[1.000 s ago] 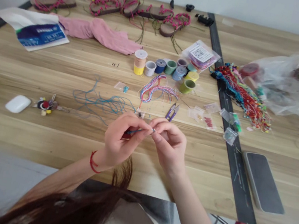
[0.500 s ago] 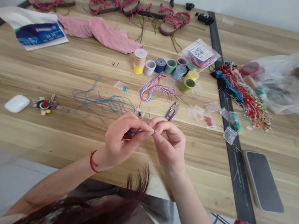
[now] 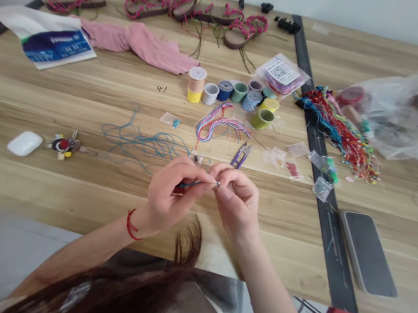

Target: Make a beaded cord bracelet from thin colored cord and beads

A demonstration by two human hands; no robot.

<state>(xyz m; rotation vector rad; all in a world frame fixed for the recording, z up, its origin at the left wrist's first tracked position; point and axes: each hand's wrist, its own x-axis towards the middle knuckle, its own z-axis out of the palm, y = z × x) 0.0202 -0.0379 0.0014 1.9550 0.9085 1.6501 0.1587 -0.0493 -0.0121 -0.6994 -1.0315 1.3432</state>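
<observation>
Wooden table [image 3: 27, 101] strewn with thread spools [image 3: 224, 91], sandals [image 3: 146, 2]

Lock of brown hair [image 3: 188, 243] swung rightward, nearer the right hand [image 3: 238, 209], table [image 3: 70, 182] sitting higher in view

A wooden table [image 3: 42, 109] holds thread spools [image 3: 224, 91] and sandals [image 3: 146, 3].

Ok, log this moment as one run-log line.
left hand: blue cord | right hand: small metal bead | nearby: scissors
</observation>
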